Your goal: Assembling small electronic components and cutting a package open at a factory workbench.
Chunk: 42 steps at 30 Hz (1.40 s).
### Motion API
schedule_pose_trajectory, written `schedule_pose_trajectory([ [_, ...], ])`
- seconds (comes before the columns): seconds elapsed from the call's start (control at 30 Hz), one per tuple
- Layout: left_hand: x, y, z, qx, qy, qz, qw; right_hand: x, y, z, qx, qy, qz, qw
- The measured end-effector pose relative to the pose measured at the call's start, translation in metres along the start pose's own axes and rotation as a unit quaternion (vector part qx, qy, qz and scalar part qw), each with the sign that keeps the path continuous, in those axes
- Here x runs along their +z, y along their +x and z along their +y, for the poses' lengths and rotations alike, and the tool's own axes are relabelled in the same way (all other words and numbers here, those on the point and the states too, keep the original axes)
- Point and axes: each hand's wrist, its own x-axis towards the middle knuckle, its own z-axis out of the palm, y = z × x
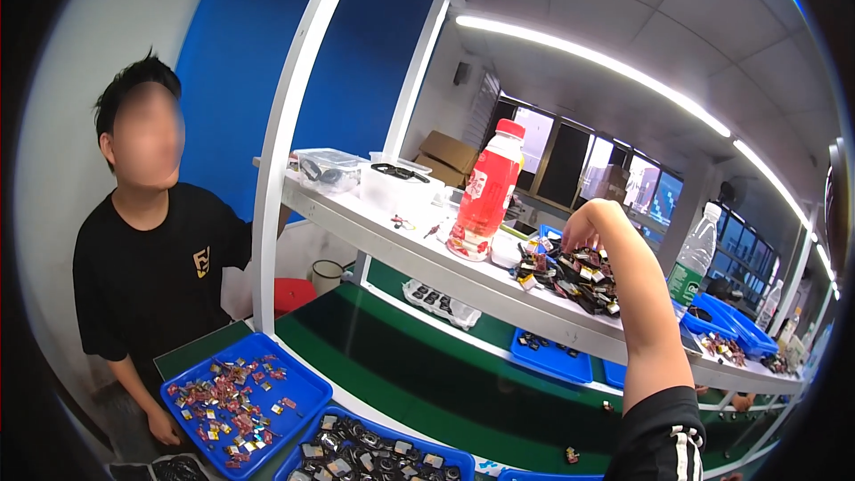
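My right hand (583, 226) reaches over the raised white shelf, its arm coming up from the lower right. The fingers bend down, drawn together, at a heap of small black parts (579, 281) with silver and yellow pieces. What they hold, if anything, is hidden. Just left of the heap stand a small white tub (506, 254) and a bottle of red drink (486, 191) with a red cap. Behind my hand, part of a blue tray (549, 232) shows. My left hand is out of view.
A blue tray (294, 410) of small reddish and silver parts and another blue tray (468, 463) of black parts lie below. White posts (298, 107) hold the shelf. A clear bottle (695, 258) stands right of my forearm. Another person (160, 258) stands at left.
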Motion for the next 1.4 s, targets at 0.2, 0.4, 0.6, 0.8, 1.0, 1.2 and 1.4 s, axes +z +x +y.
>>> schedule_pose_trajectory([
  [0.2,0.016,-0.009,0.008,-0.011,0.008,0.025,1.000,0.002,0.012,-0.015,0.093,-0.112,0.051,0.988],
  [0.4,0.037,-0.021,0.016,-0.032,0.025,0.058,0.997,0.011,-0.017,-0.034,0.094,-0.089,0.055,0.990],
  [0.6,0.054,-0.025,0.022,-0.043,0.042,0.095,0.994,0.009,0.003,-0.022,0.094,-0.051,0.066,0.992],
  [0.8,0.064,-0.029,0.014,-0.037,0.068,0.120,0.990,-0.005,0.017,0.005,0.072,0.002,0.084,0.994],
  [1.0,0.066,-0.034,0.016,-0.028,0.089,0.134,0.987,-0.010,-0.028,0.011,0.026,0.131,0.393,0.910],
  [1.2,0.071,-0.038,0.009,-0.011,0.108,0.157,0.982,0.001,-0.032,0.040,0.078,0.132,0.633,0.759],
  [1.4,0.054,-0.049,0.030,-0.105,0.092,0.046,0.989,-0.003,-0.058,0.000,-0.129,0.128,0.825,0.535],
])
